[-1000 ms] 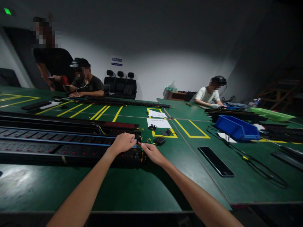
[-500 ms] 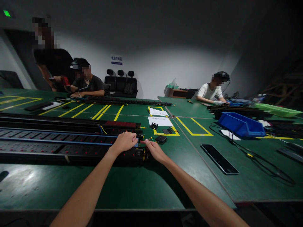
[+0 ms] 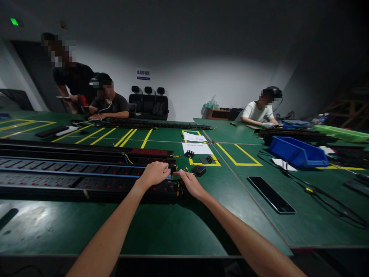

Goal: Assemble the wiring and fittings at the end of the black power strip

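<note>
Several long black power strips (image 3: 52,184) with rows of sockets and red dots lie side by side on the green table, reaching in from the left. My left hand (image 3: 155,173) is curled over the right end of one with a blue edge (image 3: 109,177), its fingers closed. Against that same end, from the right, comes my right hand (image 3: 189,182), with thumb and index finger close together. What lies between those fingertips is too small to tell. Thin yellow-green wires show at the strip ends. Just beyond my right hand sits a small black box-like part (image 3: 198,170).
Two black brackets (image 3: 189,154) and white paper sheets (image 3: 196,148) lie farther back. To the right are a phone (image 3: 271,195), a black cable (image 3: 319,198) and a blue bin (image 3: 298,152). Co-workers sit across the table, and one person (image 3: 75,79) stands at the left.
My hands stay in nearly the same place at the strip end. The view has shifted slightly, and the standing person at the left has leaned lower.
</note>
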{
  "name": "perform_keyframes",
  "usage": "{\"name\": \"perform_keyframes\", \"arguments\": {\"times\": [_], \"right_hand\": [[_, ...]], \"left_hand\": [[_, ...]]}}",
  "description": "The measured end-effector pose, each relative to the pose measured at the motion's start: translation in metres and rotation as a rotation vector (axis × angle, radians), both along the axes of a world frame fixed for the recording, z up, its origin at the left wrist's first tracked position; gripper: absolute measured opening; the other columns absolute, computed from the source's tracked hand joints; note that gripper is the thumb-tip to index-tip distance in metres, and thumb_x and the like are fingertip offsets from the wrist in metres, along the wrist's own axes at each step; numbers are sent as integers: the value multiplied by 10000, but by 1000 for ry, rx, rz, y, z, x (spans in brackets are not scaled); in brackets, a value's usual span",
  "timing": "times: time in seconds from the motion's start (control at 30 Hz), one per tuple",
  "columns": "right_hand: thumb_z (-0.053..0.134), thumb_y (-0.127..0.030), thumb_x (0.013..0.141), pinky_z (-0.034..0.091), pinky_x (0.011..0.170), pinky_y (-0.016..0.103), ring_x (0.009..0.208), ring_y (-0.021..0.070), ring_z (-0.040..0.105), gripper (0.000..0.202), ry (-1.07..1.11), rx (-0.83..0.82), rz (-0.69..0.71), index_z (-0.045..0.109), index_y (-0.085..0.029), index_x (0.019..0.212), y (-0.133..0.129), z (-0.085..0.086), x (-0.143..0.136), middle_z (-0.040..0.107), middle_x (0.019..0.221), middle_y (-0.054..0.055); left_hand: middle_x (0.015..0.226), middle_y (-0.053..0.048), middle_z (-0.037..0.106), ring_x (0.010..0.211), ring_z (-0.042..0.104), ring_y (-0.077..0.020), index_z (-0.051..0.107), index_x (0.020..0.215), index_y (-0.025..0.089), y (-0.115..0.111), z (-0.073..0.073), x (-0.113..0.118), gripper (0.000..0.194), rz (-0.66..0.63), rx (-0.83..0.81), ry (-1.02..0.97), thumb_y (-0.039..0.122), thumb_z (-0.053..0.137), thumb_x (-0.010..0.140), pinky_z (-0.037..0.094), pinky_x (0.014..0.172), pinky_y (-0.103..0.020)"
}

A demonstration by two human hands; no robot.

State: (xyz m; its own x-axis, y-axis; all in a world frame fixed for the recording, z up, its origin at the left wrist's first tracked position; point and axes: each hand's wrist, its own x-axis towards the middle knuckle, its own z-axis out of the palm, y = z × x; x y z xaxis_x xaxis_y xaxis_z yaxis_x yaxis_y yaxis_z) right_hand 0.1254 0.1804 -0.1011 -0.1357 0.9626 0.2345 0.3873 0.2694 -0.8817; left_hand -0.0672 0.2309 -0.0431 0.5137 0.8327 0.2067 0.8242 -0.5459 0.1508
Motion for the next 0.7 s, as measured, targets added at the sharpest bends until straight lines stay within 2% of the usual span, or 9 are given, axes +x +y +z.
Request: {"name": "perform_keyframes", "arguments": {"times": [0.23, 0.4, 0.5, 0.63, 0.7], "right_hand": [[326, -663, 960, 459, 831, 359, 910, 245, 619, 687, 30, 26, -22, 701, -133, 1181, 2, -5, 0, 696, 966, 95], [356, -615, 976, 437, 945, 382, 1067, 259, 618, 596, 50, 31, 59, 685, -166, 1190, 1, -6, 1, 699, 1119, 100], [362, -588, 982, 469, 839, 350, 953, 232, 632, 540, 37, 22, 39, 661, -182, 1174, 0, -4, 1, 704, 1040, 72], [506, -494, 936, 446, 750, 300, 841, 189, 590, 348, 31, 101, -91, 639, -176, 988, -1, 0, 1, 665, 918, 38], [575, -459, 896, 433, 726, 283, 813, 173, 573, 288, 12, 108, -50, 630, -177, 927, -2, 1, 1, 652, 891, 27]], "left_hand": [[752, -44, 680, 764, 659, -224, 594, 731, 215, 0, 1, 0, 262, -6, 11, 30, 373, 488, 912, 411, 666, -277], [770, -52, 687, 775, 661, -224, 606, 748, 210, -3, 4, 1, 271, -5, 7, 59, 374, 479, 923, 425, 689, -283], [788, -63, 689, 781, 664, -231, 618, 770, 209, -6, 6, 2, 280, -22, 32, 84, 384, 473, 933, 430, 685, -287], [807, -73, 689, 785, 660, -245, 624, 787, 208, -8, 10, -1, 296, -51, 47, 110, 401, 463, 943, 430, 690, -301], [809, -67, 688, 776, 655, -234, 616, 784, 206, -6, 12, -5, 297, -41, 34, 103, 411, 470, 943, 419, 680, -291]]}}
